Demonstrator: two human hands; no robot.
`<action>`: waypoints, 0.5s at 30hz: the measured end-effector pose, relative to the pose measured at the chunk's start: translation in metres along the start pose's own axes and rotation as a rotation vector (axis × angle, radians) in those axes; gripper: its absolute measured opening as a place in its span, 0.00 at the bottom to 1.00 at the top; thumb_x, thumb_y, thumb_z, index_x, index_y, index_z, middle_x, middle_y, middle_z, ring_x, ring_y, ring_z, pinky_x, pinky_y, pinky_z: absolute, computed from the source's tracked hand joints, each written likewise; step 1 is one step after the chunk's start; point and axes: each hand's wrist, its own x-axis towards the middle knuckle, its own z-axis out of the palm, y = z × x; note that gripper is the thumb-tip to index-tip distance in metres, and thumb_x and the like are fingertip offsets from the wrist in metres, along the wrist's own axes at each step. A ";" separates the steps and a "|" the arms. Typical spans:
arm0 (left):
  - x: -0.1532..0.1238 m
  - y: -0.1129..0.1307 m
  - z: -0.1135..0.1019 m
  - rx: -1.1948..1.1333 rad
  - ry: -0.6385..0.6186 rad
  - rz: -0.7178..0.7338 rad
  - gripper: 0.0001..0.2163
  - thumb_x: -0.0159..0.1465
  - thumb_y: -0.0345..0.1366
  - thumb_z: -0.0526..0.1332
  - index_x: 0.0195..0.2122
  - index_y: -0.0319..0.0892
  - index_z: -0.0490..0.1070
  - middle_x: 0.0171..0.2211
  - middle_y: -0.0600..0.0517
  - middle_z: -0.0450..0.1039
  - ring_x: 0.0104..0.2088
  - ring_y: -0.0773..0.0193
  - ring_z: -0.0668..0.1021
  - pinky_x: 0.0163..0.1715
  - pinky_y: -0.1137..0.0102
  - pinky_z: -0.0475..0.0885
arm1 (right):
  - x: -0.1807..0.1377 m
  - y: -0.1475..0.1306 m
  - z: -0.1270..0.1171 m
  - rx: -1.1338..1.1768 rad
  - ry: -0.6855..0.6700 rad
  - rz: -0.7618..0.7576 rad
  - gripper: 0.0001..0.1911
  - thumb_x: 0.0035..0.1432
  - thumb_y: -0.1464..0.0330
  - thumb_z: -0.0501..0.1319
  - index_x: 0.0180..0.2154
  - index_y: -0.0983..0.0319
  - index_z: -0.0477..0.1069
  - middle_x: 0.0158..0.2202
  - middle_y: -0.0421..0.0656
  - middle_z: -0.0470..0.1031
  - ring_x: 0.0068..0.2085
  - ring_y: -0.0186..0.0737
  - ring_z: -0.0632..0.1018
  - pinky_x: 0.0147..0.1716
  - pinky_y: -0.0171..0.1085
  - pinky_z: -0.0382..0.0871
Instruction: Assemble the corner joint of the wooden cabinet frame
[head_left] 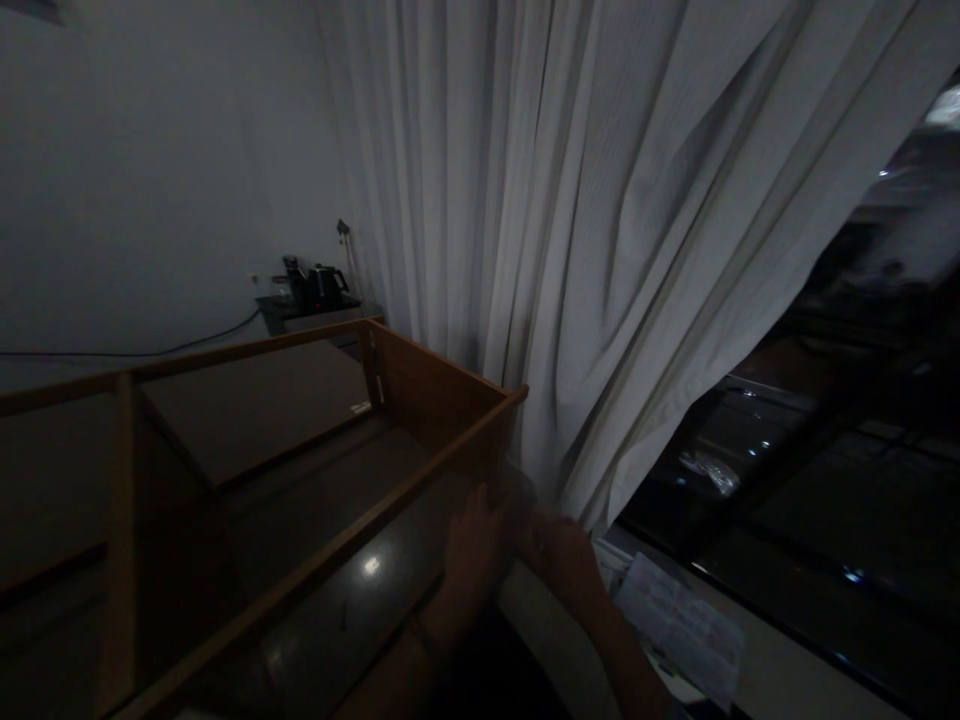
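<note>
A wooden cabinet frame with open compartments lies in front of me and to the left in dim light. My left hand is beside its near right end, fingers stretched out towards the end panel; motion blurs them. Just to the right, my right hand is closed, knuckles up, near the foot of the curtain. A faint, smeared greyish thing shows between the hands by the panel. I cannot make out what it is or what the right fingers grip.
A long pale curtain hangs close behind the frame's right end. Dark window glass is at right. Printed papers lie low beside my right forearm. A black kettle stands on a small cabinet in the back corner. A cable runs along the wall.
</note>
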 end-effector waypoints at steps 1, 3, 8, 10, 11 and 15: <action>0.000 0.000 0.000 0.004 -0.006 -0.003 0.20 0.64 0.36 0.53 0.58 0.56 0.60 0.57 0.44 0.60 0.54 0.55 0.68 0.48 0.62 0.67 | 0.000 0.000 0.001 -0.021 -0.009 -0.031 0.14 0.64 0.60 0.52 0.38 0.60 0.72 0.32 0.47 0.78 0.34 0.42 0.78 0.36 0.35 0.63; 0.001 0.000 0.000 0.020 -0.017 -0.007 0.20 0.64 0.35 0.53 0.58 0.55 0.61 0.57 0.43 0.60 0.54 0.54 0.68 0.47 0.62 0.68 | -0.001 0.000 0.003 -0.010 -0.016 -0.039 0.15 0.66 0.61 0.50 0.36 0.60 0.73 0.34 0.47 0.78 0.35 0.41 0.78 0.36 0.35 0.63; 0.001 0.001 0.002 0.033 0.008 -0.003 0.19 0.65 0.34 0.51 0.58 0.54 0.61 0.57 0.43 0.60 0.55 0.54 0.67 0.47 0.61 0.68 | 0.002 -0.006 0.013 0.332 0.030 0.126 0.29 0.68 0.57 0.38 0.33 0.61 0.73 0.30 0.47 0.78 0.31 0.41 0.77 0.31 0.34 0.64; 0.001 0.002 0.001 0.018 0.018 -0.004 0.18 0.66 0.35 0.51 0.57 0.54 0.62 0.56 0.43 0.61 0.54 0.54 0.67 0.48 0.60 0.68 | 0.004 -0.005 0.020 0.519 0.045 0.157 0.34 0.66 0.51 0.36 0.33 0.62 0.73 0.29 0.47 0.78 0.30 0.41 0.77 0.29 0.33 0.66; 0.001 0.002 0.000 0.007 0.017 -0.003 0.18 0.66 0.36 0.50 0.57 0.53 0.62 0.55 0.44 0.62 0.54 0.55 0.68 0.48 0.60 0.68 | 0.004 -0.003 0.023 0.584 0.045 0.167 0.35 0.64 0.48 0.36 0.33 0.63 0.73 0.29 0.47 0.77 0.30 0.41 0.77 0.29 0.34 0.66; 0.005 0.003 0.005 -0.029 0.006 -0.007 0.17 0.66 0.37 0.50 0.56 0.52 0.63 0.56 0.44 0.63 0.52 0.55 0.69 0.47 0.60 0.69 | 0.000 0.010 0.039 0.617 0.006 0.218 0.40 0.59 0.41 0.36 0.35 0.62 0.74 0.29 0.48 0.77 0.29 0.44 0.77 0.27 0.36 0.70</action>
